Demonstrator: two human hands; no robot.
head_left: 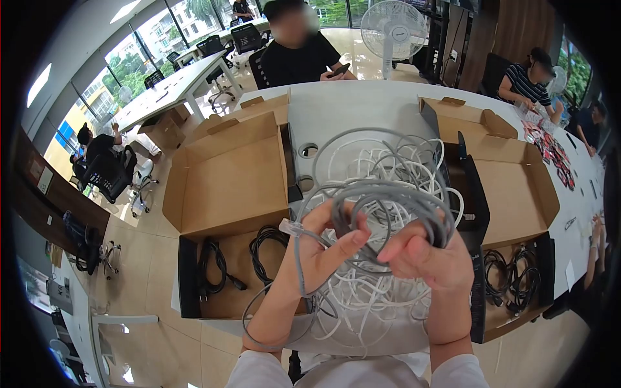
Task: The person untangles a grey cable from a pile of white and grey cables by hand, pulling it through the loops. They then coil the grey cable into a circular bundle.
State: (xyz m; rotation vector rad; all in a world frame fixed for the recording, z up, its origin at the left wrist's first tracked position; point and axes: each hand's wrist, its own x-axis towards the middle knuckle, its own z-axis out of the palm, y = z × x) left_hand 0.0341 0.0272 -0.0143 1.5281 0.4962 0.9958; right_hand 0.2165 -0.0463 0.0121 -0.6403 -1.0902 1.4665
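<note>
Both hands are closed on a grey network cable point(394, 192): the left hand point(320, 252) pinches a strand near its clear plug point(290, 227), and the right hand point(430, 258) grips the looped coil. The coil is held above a heap of white cables point(362, 297) on the bench point(362, 103), between two open cardboard boxes point(226, 174) holding black cords point(213, 265).

Single head-worn view, wide fisheye with dark rounded corners, looking forward and steeply down onto the white desk point(362, 107) from just above. The left hand point(323, 249) and right hand point(430, 258), holding the grey cable point(388, 191), sit very near the lens at lower centre. The desk's far end curves toward the upper edge.
</note>
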